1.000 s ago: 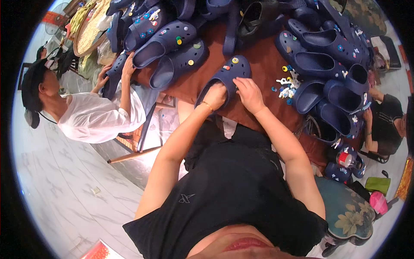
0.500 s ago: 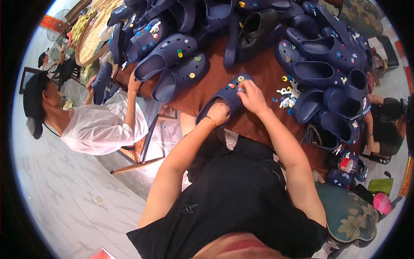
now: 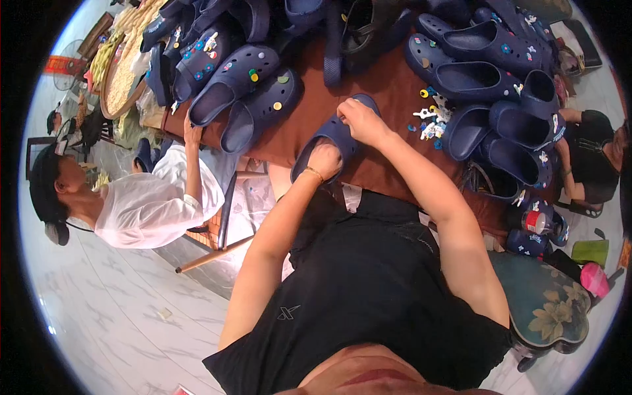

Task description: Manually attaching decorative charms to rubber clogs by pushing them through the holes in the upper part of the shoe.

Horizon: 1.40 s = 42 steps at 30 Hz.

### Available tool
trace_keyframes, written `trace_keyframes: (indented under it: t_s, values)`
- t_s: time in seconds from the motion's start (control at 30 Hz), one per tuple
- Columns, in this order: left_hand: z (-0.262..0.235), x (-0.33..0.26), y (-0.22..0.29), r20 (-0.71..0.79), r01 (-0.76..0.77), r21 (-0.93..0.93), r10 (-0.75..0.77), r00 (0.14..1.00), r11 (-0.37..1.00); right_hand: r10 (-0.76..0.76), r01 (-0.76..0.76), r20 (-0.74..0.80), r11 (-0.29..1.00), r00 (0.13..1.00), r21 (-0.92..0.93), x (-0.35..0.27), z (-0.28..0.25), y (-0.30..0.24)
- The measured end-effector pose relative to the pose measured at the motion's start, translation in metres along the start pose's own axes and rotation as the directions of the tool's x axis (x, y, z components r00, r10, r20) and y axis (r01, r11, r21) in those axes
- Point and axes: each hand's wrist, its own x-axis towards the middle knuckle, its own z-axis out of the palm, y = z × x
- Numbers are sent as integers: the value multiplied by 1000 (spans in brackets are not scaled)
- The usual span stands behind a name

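Observation:
A navy blue clog with holes lies tilted over the near edge of the brown-covered table, its toe pointing away. My left hand reaches into its opening and holds it from inside; those fingertips are hidden. On top of the toe, my right hand is closed in a pinch, and whatever it has between the fingers cannot be made out. The charms on this toe are covered by that hand. To its right lies a small heap of loose white, yellow and blue shoe charms.
Decorated navy clogs crowd the table's left and far sides. More clogs are stacked at right, near a bottle. A person in white sits at left, another in black at right. A stool stands nearby.
My right hand has shifted onto the toe and now hides the charms that showed there. My left hand stays inside the clog. The person at left has lowered the clog held up before.

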Motion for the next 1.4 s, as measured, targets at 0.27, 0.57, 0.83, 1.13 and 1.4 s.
trace_keyframes:
  t_s: [0.27,0.57,0.83,1.13,1.4]
  values:
    - [11,1,-14,-47,-28,-20,27,999,999,-85,73,-243,996,966,-59,-23,7,-18]
    - [24,-3,-23,-40,-106,104,111,993,989,339,-355,-109,910,935,-215,11,-16,5]
    - [25,4,-24,-57,-58,38,60,997,998,143,-158,-69,844,987,-513,5,-12,-1]
    - [20,-2,-19,-63,-64,-30,62,996,997,438,-516,-376,845,817,-138,-59,-38,24]
    - [-17,3,-16,-189,-11,37,18,982,999,241,-488,-537,784,808,-384,-84,-98,28]
